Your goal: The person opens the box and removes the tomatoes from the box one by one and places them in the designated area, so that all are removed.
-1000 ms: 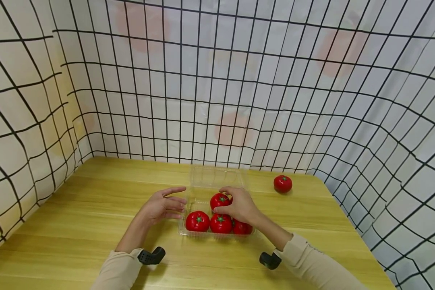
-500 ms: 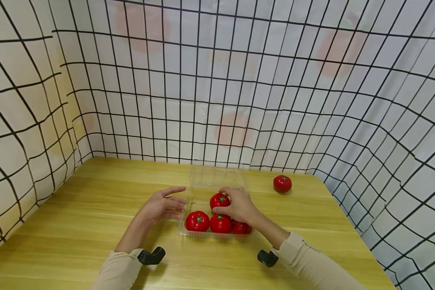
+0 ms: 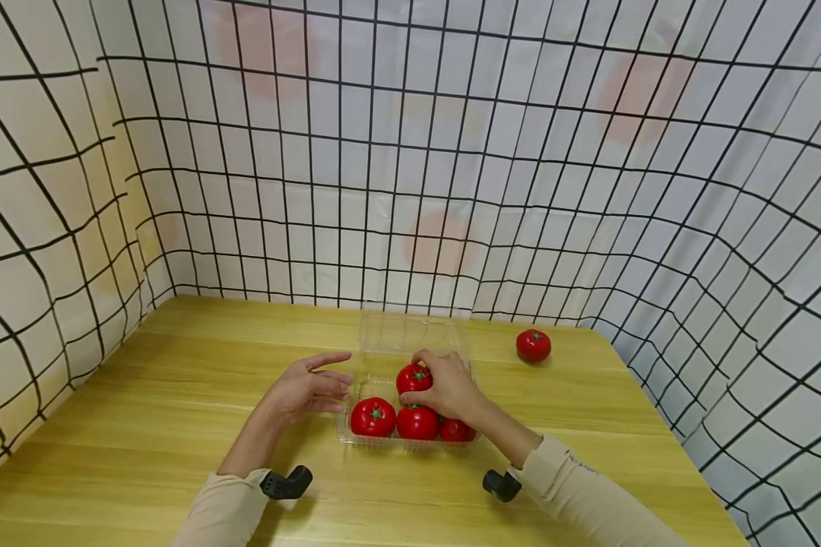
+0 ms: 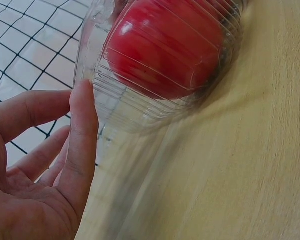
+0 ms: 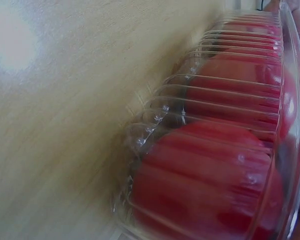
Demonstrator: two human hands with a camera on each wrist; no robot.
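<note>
A clear plastic clamshell box [image 3: 345,438] lies opened in the middle of the table, its lid [image 3: 410,334] folded back. Along its front side sit a left tomato [image 3: 372,418], a middle tomato [image 3: 417,423] and a right tomato [image 3: 454,431]. My right hand [image 3: 451,390] holds a tomato [image 3: 413,378] between thumb and fingers in the row behind; the hand hides the box's back right part. At the box's left side is my left hand [image 3: 308,390], fingers loosely extended. In the left wrist view, a fingertip [image 4: 83,90] is right at the box's rim.
Another tomato [image 3: 534,346] rests on the wooden table [image 3: 198,380] at the back right. White walls with a black grid [image 3: 356,190] enclose the back and both sides. Each wrist wears a black camera, such as the left camera [image 3: 287,483].
My right wrist has shifted slightly left, while the hand stays at the same tomato. The left hand, box and other tomatoes have not moved.
</note>
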